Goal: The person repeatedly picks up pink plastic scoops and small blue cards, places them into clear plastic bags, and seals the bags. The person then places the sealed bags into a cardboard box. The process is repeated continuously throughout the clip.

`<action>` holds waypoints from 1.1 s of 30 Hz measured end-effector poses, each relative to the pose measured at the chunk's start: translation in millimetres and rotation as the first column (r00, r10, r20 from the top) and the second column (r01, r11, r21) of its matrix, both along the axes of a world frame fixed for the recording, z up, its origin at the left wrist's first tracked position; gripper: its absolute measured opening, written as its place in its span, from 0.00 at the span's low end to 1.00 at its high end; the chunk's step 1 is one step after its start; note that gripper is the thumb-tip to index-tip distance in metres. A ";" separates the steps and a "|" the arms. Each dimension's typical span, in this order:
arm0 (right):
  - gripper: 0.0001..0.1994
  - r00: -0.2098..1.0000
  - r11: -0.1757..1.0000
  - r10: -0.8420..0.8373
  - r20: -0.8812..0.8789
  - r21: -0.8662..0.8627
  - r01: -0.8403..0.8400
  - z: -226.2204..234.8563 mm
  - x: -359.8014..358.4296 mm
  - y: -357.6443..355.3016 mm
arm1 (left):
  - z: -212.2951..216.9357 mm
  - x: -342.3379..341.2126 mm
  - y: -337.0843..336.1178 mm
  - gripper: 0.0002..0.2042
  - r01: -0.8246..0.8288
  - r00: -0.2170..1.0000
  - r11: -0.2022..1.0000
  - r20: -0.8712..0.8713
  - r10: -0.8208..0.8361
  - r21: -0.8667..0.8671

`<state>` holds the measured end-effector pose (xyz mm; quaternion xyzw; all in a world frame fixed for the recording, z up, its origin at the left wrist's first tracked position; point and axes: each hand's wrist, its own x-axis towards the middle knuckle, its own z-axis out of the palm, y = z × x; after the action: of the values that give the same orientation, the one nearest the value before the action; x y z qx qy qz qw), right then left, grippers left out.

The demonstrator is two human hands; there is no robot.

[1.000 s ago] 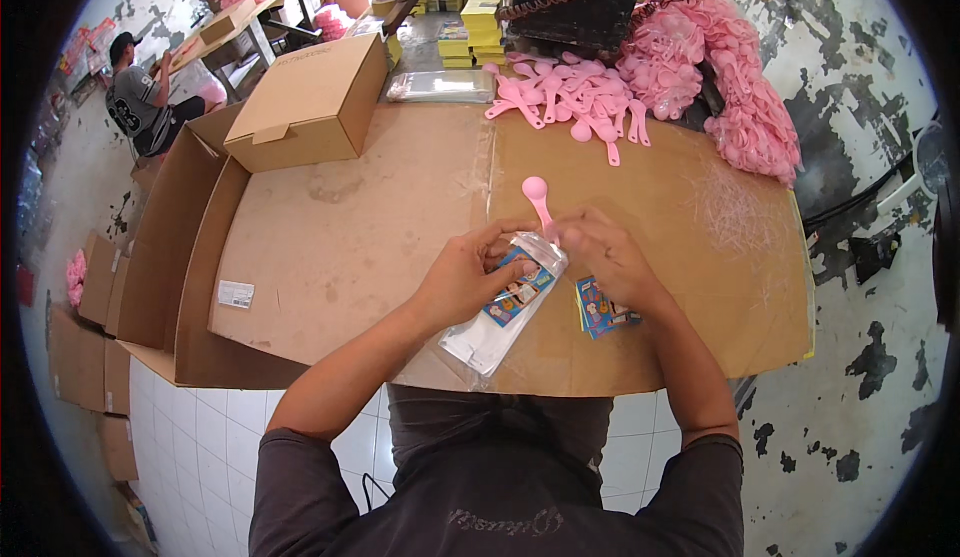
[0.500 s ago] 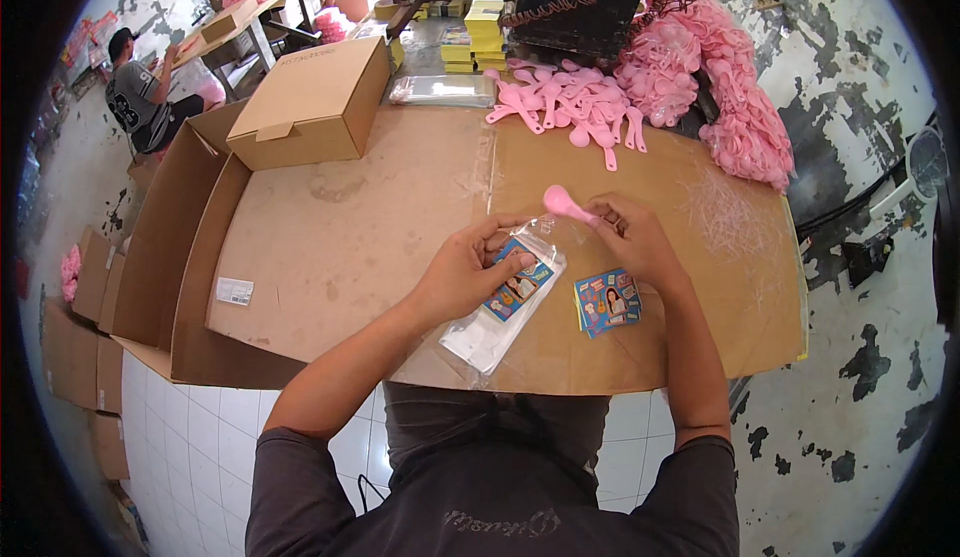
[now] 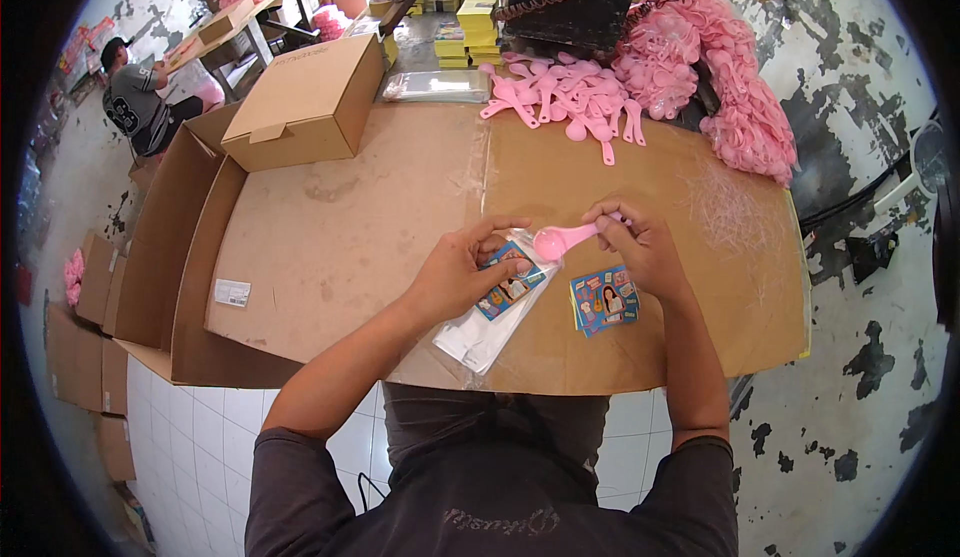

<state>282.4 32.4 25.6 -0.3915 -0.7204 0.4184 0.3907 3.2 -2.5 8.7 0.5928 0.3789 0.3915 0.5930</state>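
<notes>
Right hand (image 3: 645, 249) fingers pinched on the handle end of a pink plastic spoon (image 3: 566, 239), bowl end pointing left and sitting right at the mouth of a clear plastic bag (image 3: 497, 302). Left hand (image 3: 462, 275) curled over the top of that bag, thumb and fingertips (image 3: 512, 267) pressed onto it near the opening, pinning it down to the cardboard sheet (image 3: 400, 227) covering the table. Inside the bag already: a small colourful printed card (image 3: 512, 287), tilted, right under the left thumb. Can't really tell if the spoon bowl is inside the bag or just resting on its edge.

Just right of the bag, below the right hand, a little stack of the same colourful cards (image 3: 604, 299) lying flat on the cardboard, apart from the bag.

Further out, at the far edge of the table, a loose pile of pink spoons (image 3: 570, 102), and beside it on the right a big heap of pink plastic pieces (image 3: 720, 77). Closed cardboard box (image 3: 305, 102) at the far left corner, a flat pack of clear bags (image 3: 440, 85) next to it. Stacks of yellow packs (image 3: 470, 22) behind. Flattened cartons (image 3: 150, 247) down the left side, and another person (image 3: 135, 102) seated way off in the upper left.
</notes>
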 end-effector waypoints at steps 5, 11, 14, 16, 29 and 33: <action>0.08 0.999 0.997 -0.037 -0.012 -0.062 0.036 4.5 -0.4 -2.5 | -5.0 1.0 0.0 0.25 -0.007 1.000 0.999 0.025 0.006 0.035; 0.08 0.987 0.997 0.071 0.147 -0.040 -0.066 8.0 -4.7 -4.0 | -10.1 0.6 1.1 0.24 0.035 0.999 0.998 -0.004 -0.034 0.053; 0.15 0.992 0.990 0.115 0.060 -0.092 -0.110 9.3 -19.2 -11.0 | -5.6 0.7 -1.6 0.24 0.072 0.997 0.997 -0.014 -0.071 0.033; 0.19 0.981 0.980 0.194 -0.013 -0.052 -0.194 7.9 -32.9 -19.5 | -5.9 3.3 -2.1 0.24 0.089 0.996 0.996 0.029 -0.089 0.016; 0.18 0.848 0.814 0.478 0.229 0.247 -0.526 60.2 -41.9 -30.2 | -13.1 -15.0 2.9 0.27 0.483 0.836 0.874 0.323 -0.443 -0.050; 0.07 0.926 0.811 0.217 0.310 0.471 -0.348 93.3 -55.8 -47.4 | 4.9 -11.4 -1.1 0.26 0.299 0.896 0.951 0.319 -0.308 0.079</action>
<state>226.6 -15.0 118.9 -0.2074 -0.8984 0.2119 0.3239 -8.2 -3.6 13.6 0.5796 0.1725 0.3925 0.6930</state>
